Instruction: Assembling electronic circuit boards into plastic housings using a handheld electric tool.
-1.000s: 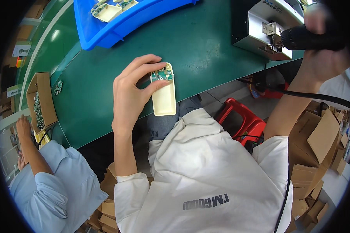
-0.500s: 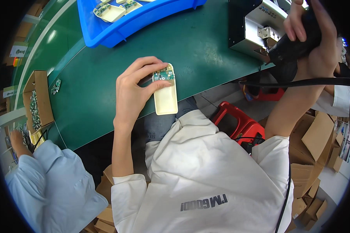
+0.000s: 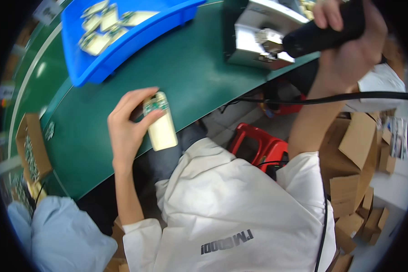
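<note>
The left hand [image 3: 129, 124] is wrapped around one cream-coloured rectangular casing [image 3: 162, 129], thumb along its near side and fingers curled over the far end, where a small green circuit board [image 3: 155, 104] sits exposed in its top. The casing lies at the near edge of the green worktop [image 3: 199, 68], its lower end reaching just past that edge. The right hand [image 3: 349, 43] is raised at the upper right, clenched around one black powered hand tool [image 3: 324, 29] whose tip points toward a grey metal fixture [image 3: 258, 38] standing on the worktop. One black cable [image 3: 331, 98] runs across below that wrist.

One blue plastic tray [image 3: 122, 50] rests at the far left of the worktop, holding about five or six similar cream casings with boards; the exact count is blurred. One open cardboard box [image 3: 31, 145] sits at the left end. One red stool [image 3: 258, 143] stands under the worktop, and several brown cartons [image 3: 358, 163] are piled at the right. Another person's pale blue sleeve [image 3: 63, 235] shows at lower left.
</note>
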Motion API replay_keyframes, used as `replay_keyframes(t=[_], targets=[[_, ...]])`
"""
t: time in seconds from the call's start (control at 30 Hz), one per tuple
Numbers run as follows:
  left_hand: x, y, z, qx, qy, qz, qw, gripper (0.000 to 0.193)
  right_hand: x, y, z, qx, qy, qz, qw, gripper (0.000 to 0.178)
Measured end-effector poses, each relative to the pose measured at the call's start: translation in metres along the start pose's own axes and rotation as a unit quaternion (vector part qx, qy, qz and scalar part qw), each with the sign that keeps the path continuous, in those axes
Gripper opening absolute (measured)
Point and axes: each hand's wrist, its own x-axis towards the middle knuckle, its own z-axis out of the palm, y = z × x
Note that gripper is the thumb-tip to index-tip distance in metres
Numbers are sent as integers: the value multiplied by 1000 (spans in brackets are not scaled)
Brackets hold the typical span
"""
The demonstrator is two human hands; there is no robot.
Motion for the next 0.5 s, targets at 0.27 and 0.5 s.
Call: replay_keyframes(t=[0.27,0.5], targets=[[6,7,24,8,18,17,1000,28,14,4,-17,34,22,11,999,28],[7,9,31,30,19,21,999,27,3,20,-16,45,32,51,997,26]])
